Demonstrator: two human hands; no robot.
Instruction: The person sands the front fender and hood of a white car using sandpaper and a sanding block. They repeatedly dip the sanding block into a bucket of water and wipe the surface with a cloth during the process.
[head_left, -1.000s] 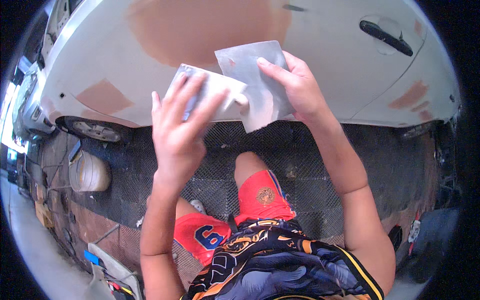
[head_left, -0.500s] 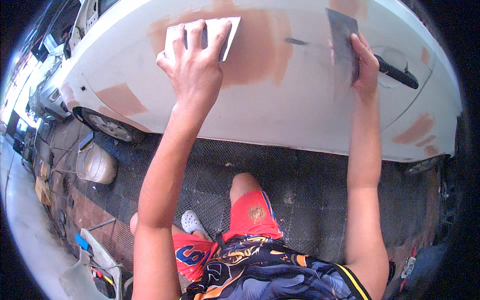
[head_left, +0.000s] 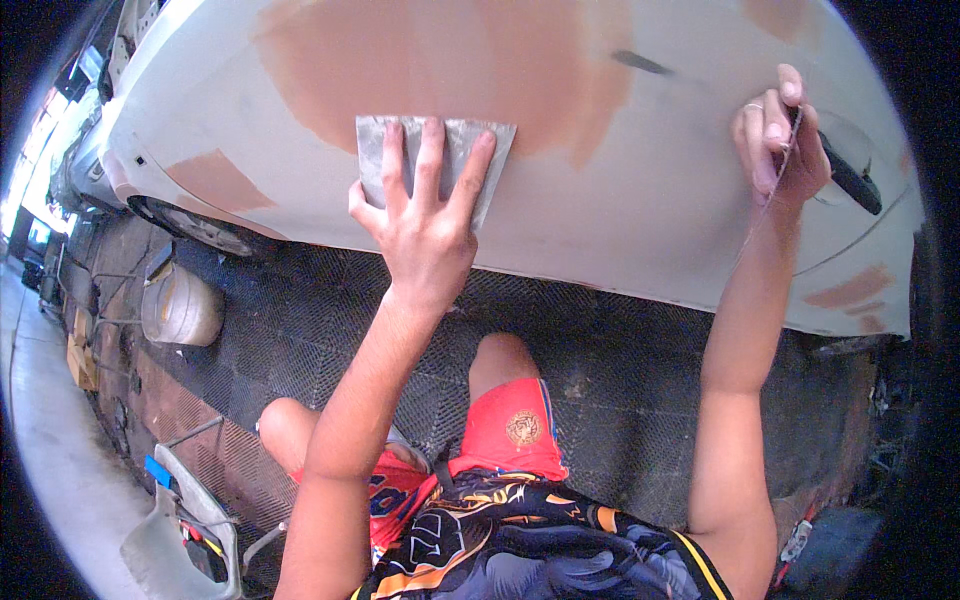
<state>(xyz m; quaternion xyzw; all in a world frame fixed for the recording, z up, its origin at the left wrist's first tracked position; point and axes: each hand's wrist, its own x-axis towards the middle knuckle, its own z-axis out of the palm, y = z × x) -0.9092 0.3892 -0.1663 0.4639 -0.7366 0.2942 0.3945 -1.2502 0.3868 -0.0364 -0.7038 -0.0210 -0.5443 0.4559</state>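
Note:
My left hand point(head_left: 425, 235) lies with fingers spread on a grey, whitish-streaked sandpaper sheet point(head_left: 456, 150), pressing it flat against the pale car door point(head_left: 580, 215). The sheet's upper part overlaps the lower edge of a large reddish-brown filler patch point(head_left: 450, 60). Farther right, my right hand point(head_left: 780, 140) pinches a second thin sheet, seen almost edge-on point(head_left: 770, 195), probably sandpaper too. That hand is beside the black door handle point(head_left: 850, 175), and its sheet is tilted away from the panel. A dark smear point(head_left: 642, 63) marks the door between the hands.
Smaller brown patches point(head_left: 220, 180) show toward the car's front wheel point(head_left: 205, 228) and its rear point(head_left: 850, 288). A whitish bucket point(head_left: 185, 308) stands on the dark ribbed floor mat point(head_left: 600, 400). At lower left is a pale chair-like frame point(head_left: 170, 535) with tools on it.
My left hand has slid its sheet down the door and slightly right. My right hand has moved right, turning its sheet from face-on to edge-on. The view has shifted a little.

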